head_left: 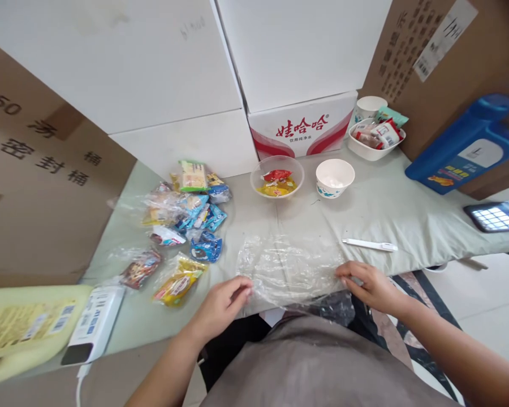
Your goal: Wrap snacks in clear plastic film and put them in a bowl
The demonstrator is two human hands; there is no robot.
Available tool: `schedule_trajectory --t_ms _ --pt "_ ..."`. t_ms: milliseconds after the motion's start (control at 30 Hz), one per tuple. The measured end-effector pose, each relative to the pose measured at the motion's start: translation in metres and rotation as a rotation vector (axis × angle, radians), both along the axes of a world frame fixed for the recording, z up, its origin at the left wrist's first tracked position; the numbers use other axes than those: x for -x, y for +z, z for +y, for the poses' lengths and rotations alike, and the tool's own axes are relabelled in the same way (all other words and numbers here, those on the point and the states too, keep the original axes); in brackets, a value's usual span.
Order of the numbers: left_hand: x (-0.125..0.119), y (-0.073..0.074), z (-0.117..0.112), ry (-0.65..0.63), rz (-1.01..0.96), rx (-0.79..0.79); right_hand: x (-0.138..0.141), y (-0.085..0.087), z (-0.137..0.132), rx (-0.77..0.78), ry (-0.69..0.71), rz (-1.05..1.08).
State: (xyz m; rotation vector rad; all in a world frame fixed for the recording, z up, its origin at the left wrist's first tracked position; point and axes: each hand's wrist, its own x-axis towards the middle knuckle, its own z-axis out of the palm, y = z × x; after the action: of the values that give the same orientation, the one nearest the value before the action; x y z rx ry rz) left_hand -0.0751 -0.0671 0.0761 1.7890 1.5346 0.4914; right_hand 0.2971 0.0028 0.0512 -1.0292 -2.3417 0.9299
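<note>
- The desk (385, 198) runs across the middle of the frame. A pale green cloth lies on it, maybe to keep it clean.
- Big white boxes (152, 73) stand at the top, and brown boxes (68, 203) (424, 51) stand at the left and right. Together they make a kind of wall behind the small things.
- A yellow bottle (38, 316) is at the lower left and a blue bottle (462, 147) is at the right. They sit at the sides, so the middle has room.
- The clear plastic (288, 260) lies flat and crinkly at the center, near the front edge. It is thin and floppy, so holding both ends probably keeps it spread out.
- The left hand (227, 302) has bent fingers and seems to pinch the left end. The right hand (371, 285) pinches the right end between thumb and fingers.
- A clear bowl (265, 165) holds a red packet and a yellow one, so they can't slide off. A white paper bowl (333, 189) stands just beside it.
- Snack packets (195, 212) lie in a loose heap left of center, within easy reach.
- A thin white tool (370, 245) lies right of center, near the right hand.
</note>
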Motion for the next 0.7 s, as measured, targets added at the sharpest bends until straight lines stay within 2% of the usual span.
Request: schedule_trajectory --t_ms 100,233,367,467,600,700 --pt "-0.003 0.0 0.026 0.055 0.062 -0.099 0.013 -0.003 0.011 0.019 -0.166 0.038" --pt "-0.01 -0.012 0.061 0.085 0.158 -0.241 0.027 -0.015 0.017 -0.024 -0.251 0.088" --pt "-0.016 -0.028 0.078 0.2 0.29 -0.209 0.027 -0.022 0.015 -0.096 -0.43 -0.058" --pt "-0.019 -0.035 0.08 0.284 0.344 -0.181 0.024 -0.024 0.012 -0.191 -0.48 -0.205" --pt "-0.017 -0.033 0.082 0.366 0.19 -0.13 0.023 -0.024 0.01 -0.266 -0.474 -0.287" --pt "-0.008 -0.029 0.086 0.357 -0.003 -0.027 0.023 -0.024 0.01 -0.31 -0.48 -0.303"
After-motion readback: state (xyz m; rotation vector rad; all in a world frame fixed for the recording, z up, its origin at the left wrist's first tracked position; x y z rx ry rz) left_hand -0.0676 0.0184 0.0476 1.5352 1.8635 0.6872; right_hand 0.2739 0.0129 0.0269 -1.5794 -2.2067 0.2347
